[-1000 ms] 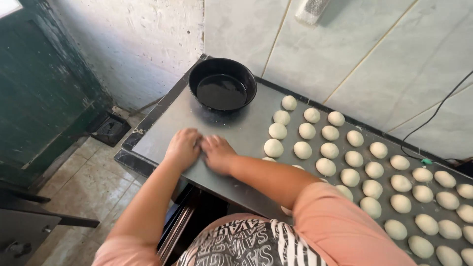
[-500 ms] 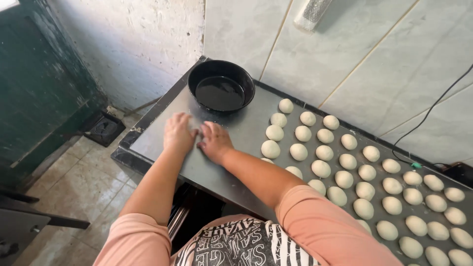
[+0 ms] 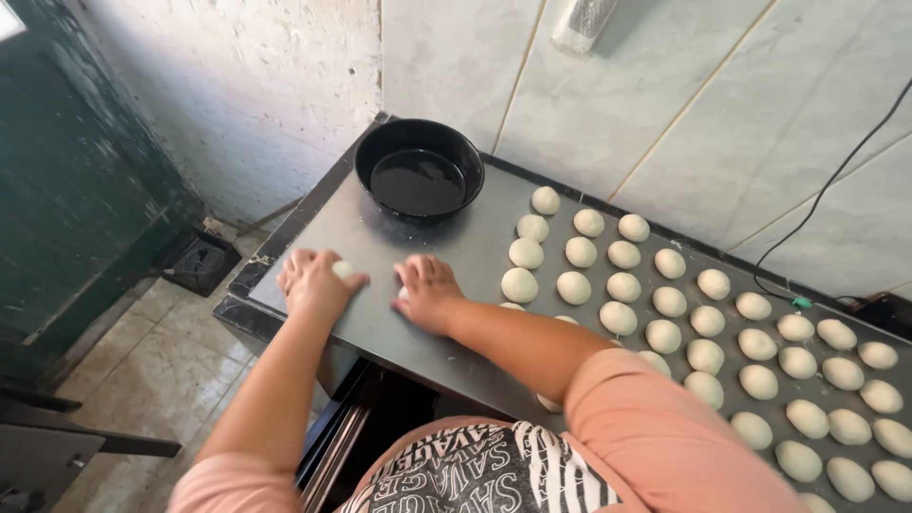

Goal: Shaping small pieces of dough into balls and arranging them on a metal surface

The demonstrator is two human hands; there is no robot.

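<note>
Both my hands lie palm down on a grey metal worktop [image 3: 446,242], apart from each other. My left hand [image 3: 314,282] cups a small white dough ball [image 3: 343,270] that peeks out at its fingertips. My right hand [image 3: 429,293] presses on another piece of dough, of which only a sliver shows at its left side. To the right of my right hand, rows of several round dough balls [image 3: 622,286] cover the worktop.
A black round pan [image 3: 419,169] with dark liquid stands at the worktop's back left corner. A tiled wall [image 3: 684,104] runs behind, with a black cable [image 3: 825,204] down it. To the left lie a dark green door [image 3: 66,180] and a tiled floor [image 3: 142,361].
My hands, side by side a second ago, have moved apart along the worktop, the left one further left. A dough ball now shows under the left hand.
</note>
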